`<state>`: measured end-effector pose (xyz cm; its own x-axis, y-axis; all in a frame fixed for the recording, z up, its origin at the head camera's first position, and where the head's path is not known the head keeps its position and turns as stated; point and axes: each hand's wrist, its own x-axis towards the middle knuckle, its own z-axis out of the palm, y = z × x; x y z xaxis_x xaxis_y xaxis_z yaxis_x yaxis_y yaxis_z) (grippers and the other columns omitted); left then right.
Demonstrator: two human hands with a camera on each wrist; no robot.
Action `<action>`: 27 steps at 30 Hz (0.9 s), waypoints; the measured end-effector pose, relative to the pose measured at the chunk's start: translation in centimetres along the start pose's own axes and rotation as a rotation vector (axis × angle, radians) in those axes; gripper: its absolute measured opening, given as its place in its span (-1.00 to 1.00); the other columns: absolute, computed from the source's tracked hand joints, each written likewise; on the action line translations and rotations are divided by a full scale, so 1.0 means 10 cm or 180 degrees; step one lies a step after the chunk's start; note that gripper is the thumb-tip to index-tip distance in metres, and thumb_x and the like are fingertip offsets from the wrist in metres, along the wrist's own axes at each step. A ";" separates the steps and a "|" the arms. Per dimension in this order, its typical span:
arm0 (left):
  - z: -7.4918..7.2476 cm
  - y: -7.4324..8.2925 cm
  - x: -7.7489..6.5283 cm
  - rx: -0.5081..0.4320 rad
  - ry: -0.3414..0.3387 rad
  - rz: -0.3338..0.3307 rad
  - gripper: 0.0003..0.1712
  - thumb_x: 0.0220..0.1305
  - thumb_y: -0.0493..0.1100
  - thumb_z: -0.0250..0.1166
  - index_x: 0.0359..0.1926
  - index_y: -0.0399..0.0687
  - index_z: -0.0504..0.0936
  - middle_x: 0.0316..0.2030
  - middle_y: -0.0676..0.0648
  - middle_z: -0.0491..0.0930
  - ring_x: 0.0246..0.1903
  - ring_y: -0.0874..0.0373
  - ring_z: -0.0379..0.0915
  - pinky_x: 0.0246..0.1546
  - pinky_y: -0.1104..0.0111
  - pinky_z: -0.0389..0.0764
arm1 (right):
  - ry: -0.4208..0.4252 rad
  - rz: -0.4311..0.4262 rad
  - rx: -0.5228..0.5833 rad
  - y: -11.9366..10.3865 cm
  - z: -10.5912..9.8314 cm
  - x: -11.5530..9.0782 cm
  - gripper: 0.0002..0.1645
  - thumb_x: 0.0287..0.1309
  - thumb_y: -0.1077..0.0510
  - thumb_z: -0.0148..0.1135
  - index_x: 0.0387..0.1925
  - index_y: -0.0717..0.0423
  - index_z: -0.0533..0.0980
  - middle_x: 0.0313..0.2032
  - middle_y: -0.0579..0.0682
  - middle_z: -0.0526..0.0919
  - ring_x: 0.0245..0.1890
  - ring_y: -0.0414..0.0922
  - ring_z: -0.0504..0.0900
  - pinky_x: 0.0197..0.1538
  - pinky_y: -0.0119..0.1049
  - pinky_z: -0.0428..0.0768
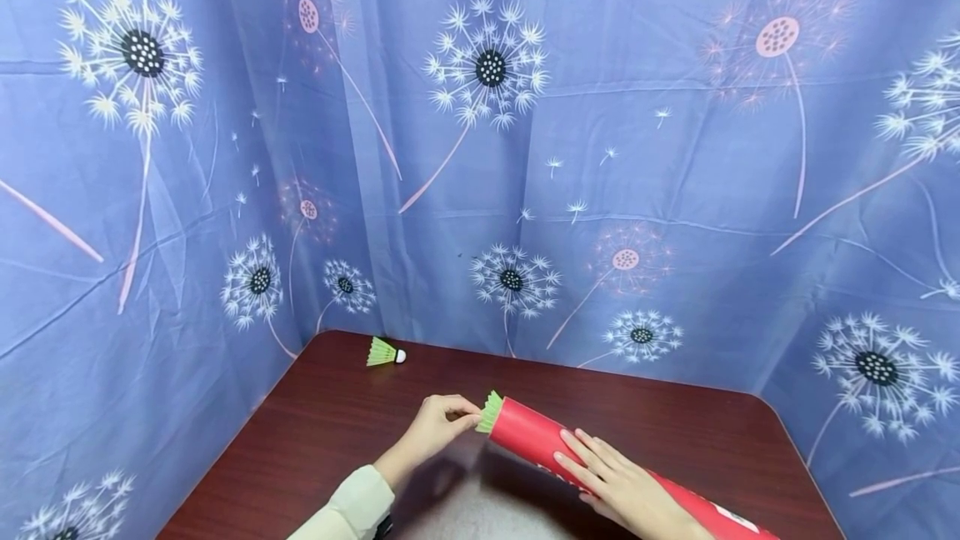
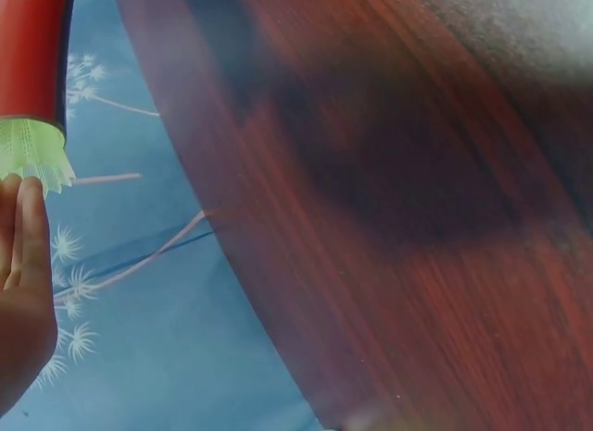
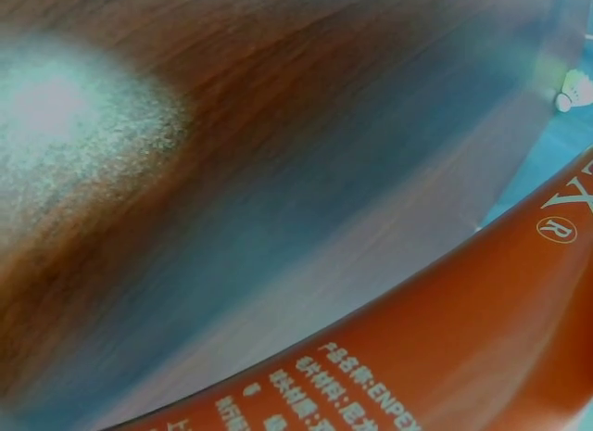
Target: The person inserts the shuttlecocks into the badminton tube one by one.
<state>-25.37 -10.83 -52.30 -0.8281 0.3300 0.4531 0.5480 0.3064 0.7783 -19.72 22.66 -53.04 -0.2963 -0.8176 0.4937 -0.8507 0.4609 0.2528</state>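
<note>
A red shuttlecock tube (image 1: 525, 432) is held at a slant above the table, its mouth toward the left. My right hand (image 1: 618, 473) grips it from above, fingers laid across its side; the thumb is hidden. From the mouth sticks the green skirt of a shuttlecock (image 1: 490, 412), the rest hidden inside. My left hand (image 1: 442, 423) pinches the edge of that skirt between thumb and fingertips. The left wrist view shows the skirt (image 2: 37, 148) just past the fingers. White print covers the tube's side (image 3: 445, 329) in the right wrist view.
Another green shuttlecock (image 1: 385, 352) with a white cork lies on its side near the table's back left edge. The dark red-brown wooden table (image 1: 337, 407) has rounded corners. Blue curtains (image 1: 450, 190) with dandelion prints stand behind it and along both sides.
</note>
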 end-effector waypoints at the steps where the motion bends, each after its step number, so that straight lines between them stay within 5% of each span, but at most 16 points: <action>1: 0.01 0.01 0.00 -0.0006 -0.0020 -0.0004 -0.92 0.12 -0.35 0.39 -0.38 -0.09 0.75 -0.47 0.01 0.68 -0.50 0.38 0.49 -0.49 0.47 0.57 | 0.0001 -0.0004 0.0008 0.00 0.00 0.00 -0.36 0.48 -0.16 -0.29 0.36 0.11 0.30 0.35 0.23 0.28 0.25 0.16 0.34 0.43 -0.27 -0.06; 6: 0.04 0.07 0.02 -0.0022 -0.0109 -0.0009 -0.95 0.12 -0.30 0.40 -0.35 -0.12 0.75 -0.44 -0.01 0.70 -0.49 0.36 0.51 -0.47 0.47 0.58 | 0.0028 -0.0032 0.0060 -0.01 0.00 0.02 -0.38 0.43 -0.13 -0.08 0.36 0.12 0.29 0.34 0.24 0.28 0.25 0.18 0.35 0.44 -0.26 -0.07; 12: 0.06 0.09 0.03 -0.0022 -0.0207 -0.0050 -0.94 0.11 -0.33 0.40 -0.35 -0.13 0.75 -0.44 -0.03 0.70 -0.48 0.32 0.52 -0.47 0.45 0.58 | 0.0018 -0.0019 0.0054 -0.01 0.01 0.03 -0.37 0.47 -0.16 -0.23 0.36 0.11 0.29 0.34 0.24 0.29 0.26 0.17 0.34 0.42 -0.27 -0.02; 18: 0.05 0.10 0.05 -0.0061 -0.0353 -0.0152 -0.94 0.12 -0.35 0.38 -0.38 -0.13 0.75 -0.43 -0.02 0.70 -0.45 0.41 0.49 -0.41 0.50 0.56 | 0.0038 -0.0006 0.0088 -0.02 0.01 0.05 -0.36 0.45 -0.17 -0.18 0.35 0.11 0.30 0.35 0.23 0.28 0.27 0.17 0.34 0.42 -0.25 -0.02; 25: -0.07 0.47 0.07 -0.0132 -0.0537 -0.0075 -0.94 0.13 -0.45 0.33 -0.37 -0.32 0.72 -0.43 -0.16 0.69 -0.44 0.22 0.52 -0.39 0.41 0.57 | 0.0103 0.0003 0.0042 -0.03 0.00 0.06 -0.39 0.47 -0.14 -0.19 0.35 0.09 0.31 0.35 0.21 0.28 0.25 0.17 0.36 0.42 -0.25 -0.01; 27: -0.09 0.45 0.08 -0.0210 -0.0604 -0.0084 -0.92 0.13 -0.45 0.32 -0.36 -0.31 0.73 -0.42 -0.17 0.68 -0.44 0.25 0.50 -0.39 0.45 0.56 | 0.0057 0.0006 0.0040 -0.02 0.00 0.06 -0.39 0.45 -0.14 -0.13 0.36 0.09 0.30 0.36 0.21 0.27 0.25 0.17 0.36 0.42 -0.25 0.00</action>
<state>-23.70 -10.02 -48.03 -0.8016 0.4870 0.3468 0.5122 0.2601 0.8185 -19.73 22.10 -52.78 -0.2901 -0.8103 0.5092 -0.8555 0.4580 0.2416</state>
